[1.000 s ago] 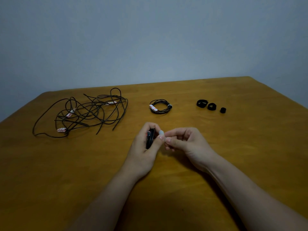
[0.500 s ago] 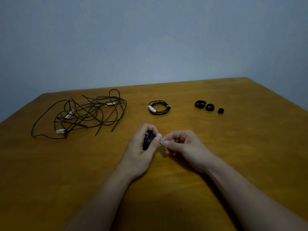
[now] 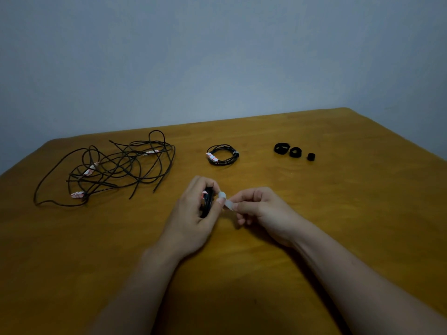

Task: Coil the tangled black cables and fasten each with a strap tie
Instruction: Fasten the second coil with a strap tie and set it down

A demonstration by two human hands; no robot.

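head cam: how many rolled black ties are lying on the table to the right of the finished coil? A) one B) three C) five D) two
B: three rolled black ties sit in a row on the table, right of the tied coil. The left hand grips a second coil and the right hand pinches a pale strap.

Wooden table (image 3: pixel 338 213), tangled cables (image 3: pixel 108 170), tied coil (image 3: pixel 222 155), three rolled straps (image 3: pixel 294 152)

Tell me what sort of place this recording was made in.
Likely a plain indoor room, perhaps a home or office: a wooden table before a blank grey-blue wall, with tangled black cables and strap ties laid out.
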